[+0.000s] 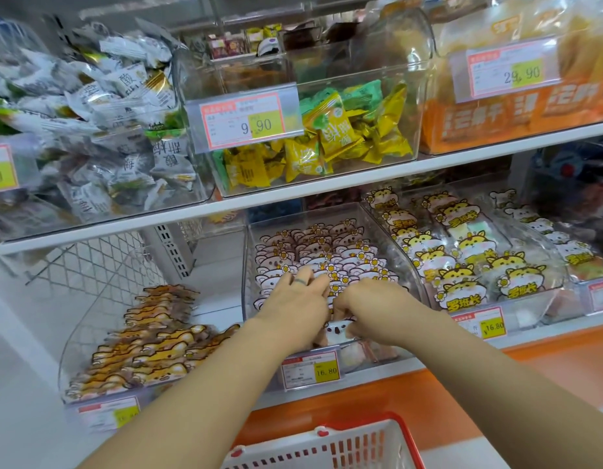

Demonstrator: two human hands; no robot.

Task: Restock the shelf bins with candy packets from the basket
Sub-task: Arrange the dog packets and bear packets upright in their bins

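Both hands are in the middle clear bin (pixel 250 265) on the lower shelf, centre of frame. The left hand (pixel 295 301) lies fairly flat, fingers stretched forward over the standing rows of koala packets (pixel 327 245), and seems to press them back. The right hand (pixel 366 311) is curled downward, its fingertips pinching a white koala-faced packet (pixel 335 333) at the very front of the bin, just behind the 16.80 price label (pixel 311 368). That packet looks about to be slotted in.

To do this well, I'd say the left hand should hold the rows upright and pushed back, so a gap stays open at the front. The right hand can then slide the packet in face forward, in line with the others, without crumpling the wrapper. It belongs here. The orange packets (pixel 151 350) at lower left and the yellow hamster packets (pixel 462 265) at right are different stock.

The red basket (pixel 403 434) sits at the bottom centre, directly under the forearms and handy for the next reach. Only its rim and mesh show, so how many packets are left I cannot tell.
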